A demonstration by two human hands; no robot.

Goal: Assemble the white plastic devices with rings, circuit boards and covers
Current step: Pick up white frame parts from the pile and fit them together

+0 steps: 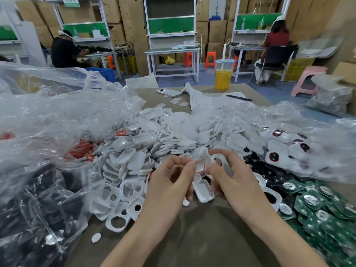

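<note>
My left hand (170, 182) pinches a red ring (200, 167) seated on a small white plastic part, held above the table's near middle. My right hand (231, 176) grips a white plastic shell (221, 163) with an oval opening, right beside the ring, and its lower fingers touch the same small part. A big heap of white plastic shells (163, 135) fills the table behind my hands. Green circuit boards (325, 205) lie piled at the right. Loose red rings (82, 149) sit in a bag at the left.
Clear plastic bags (48, 112) crowd the left side, one holding black parts (28, 218). Another bag at the right holds assembled white devices (283, 145). At the far table edge stand a drink cup (224, 75), a phone (168, 92), paper and a pen (238, 97). People sit at benches beyond.
</note>
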